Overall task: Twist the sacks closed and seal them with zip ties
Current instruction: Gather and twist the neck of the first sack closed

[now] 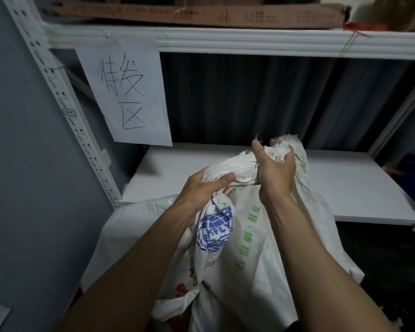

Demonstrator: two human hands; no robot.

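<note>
- Head view: white woven sack [249, 240] fills the lower centre of the frame, its gathered neck [235, 170] rising toward the middle
- Left hand [201, 188] clenched low around the neck, thumb across the front; likely placed there to pin the twist so it cannot unwind
- Right hand [276, 171] grips the neck higher up, fingers curled round the frayed mouth [282, 148]; holding both ends keeps the rope of fabric taut for tying
- No zip tie visible in either hand, though one could be hidden in a palm
- White shelf board [345, 188] lies just behind the sack, bare; its front edge runs right of centre
- Upright post [65, 111] and paper sign [127, 97] crowd the upper left; open room lies to the right
</note>
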